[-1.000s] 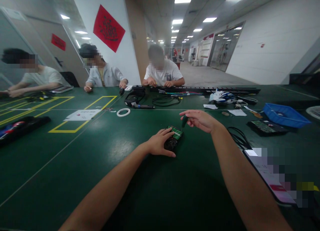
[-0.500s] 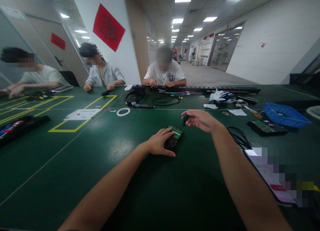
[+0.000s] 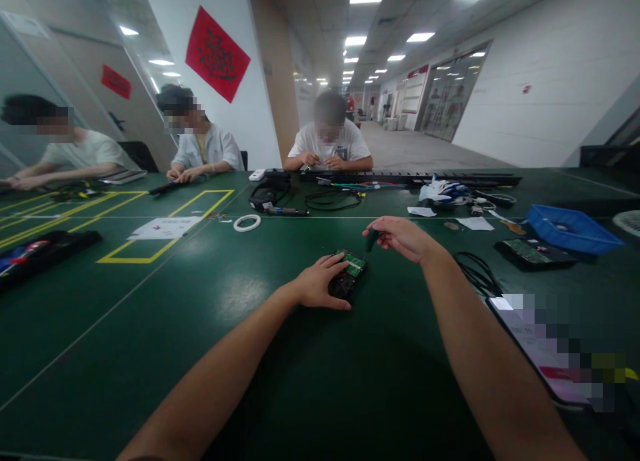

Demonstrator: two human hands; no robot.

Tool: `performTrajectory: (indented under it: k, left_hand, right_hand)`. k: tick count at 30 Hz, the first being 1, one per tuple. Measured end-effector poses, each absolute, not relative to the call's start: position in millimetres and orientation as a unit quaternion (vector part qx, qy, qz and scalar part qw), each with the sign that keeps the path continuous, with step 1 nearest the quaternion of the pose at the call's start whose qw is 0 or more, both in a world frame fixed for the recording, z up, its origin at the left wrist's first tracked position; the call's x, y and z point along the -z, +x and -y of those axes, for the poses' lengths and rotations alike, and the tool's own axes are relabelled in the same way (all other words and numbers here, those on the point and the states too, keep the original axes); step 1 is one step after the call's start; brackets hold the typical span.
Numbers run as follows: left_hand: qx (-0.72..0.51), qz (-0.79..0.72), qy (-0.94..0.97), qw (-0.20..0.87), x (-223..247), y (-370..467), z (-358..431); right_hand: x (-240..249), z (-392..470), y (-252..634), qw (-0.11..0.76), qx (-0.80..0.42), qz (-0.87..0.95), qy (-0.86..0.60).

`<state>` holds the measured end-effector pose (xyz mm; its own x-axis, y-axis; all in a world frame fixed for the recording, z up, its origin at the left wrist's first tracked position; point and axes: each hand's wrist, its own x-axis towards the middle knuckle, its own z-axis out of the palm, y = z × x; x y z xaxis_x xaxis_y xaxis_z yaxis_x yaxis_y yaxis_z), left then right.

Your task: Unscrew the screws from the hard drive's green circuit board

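A hard drive (image 3: 356,264) with a green circuit board lies on the dark green table in front of me. My left hand (image 3: 323,284) spans its left side, the fingertips on the board and the thumb along the near edge, holding it against the table. Above the far right corner, my right hand (image 3: 403,238) pinches the dark green handle of a screwdriver (image 3: 371,239). The screwdriver points down, its thin shaft reaching the board's right edge. Whether the tip sits in a screw is too small to tell.
To the right lie another circuit-board device (image 3: 535,253), a blue tray (image 3: 570,229), a black cable (image 3: 477,274) and a phone-like screen (image 3: 540,354). Beyond my hands are a white tape ring (image 3: 247,223) and a long black rail (image 3: 400,179). Three people sit around the table.
My hands and the hard drive stay almost in place. Across the table, the person in the light blue shirt has brought both hands together and shifted a dark object to the left.
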<state>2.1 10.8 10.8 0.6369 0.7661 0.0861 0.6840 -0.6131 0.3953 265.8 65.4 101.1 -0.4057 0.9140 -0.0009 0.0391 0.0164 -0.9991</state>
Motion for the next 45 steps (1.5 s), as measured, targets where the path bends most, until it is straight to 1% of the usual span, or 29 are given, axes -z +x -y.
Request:
performTrajectory:
  k: [9,16,27,34,45]
  left_hand:
    - [-0.108,-0.418,0.888,0.156,-13.3,4.5,-9.5]
    - [-0.103,-0.424,0.886,0.155,-14.8,4.8,-8.6]
    - [-0.098,-0.433,0.883,0.151,-13.6,7.5,-7.7]
    - [-0.09,-0.435,0.883,0.151,-10.9,6.4,-9.5]
    - [-0.097,-0.434,0.882,0.153,-12.3,6.2,-8.4]
  right_hand:
    - [-97.3,-66.8,261.8,0.371,-0.587,0.607,-0.385]
    - [-98.9,-64.6,264.1,0.338,-0.612,0.613,-0.367]
    - [-98.2,-63.0,260.5,0.347,-0.653,0.562,-0.369]
    - [-97.4,-65.6,261.2,0.314,-0.646,0.584,-0.378]
    - [-95.1,-63.9,258.2,0.335,-0.667,0.557,-0.365]
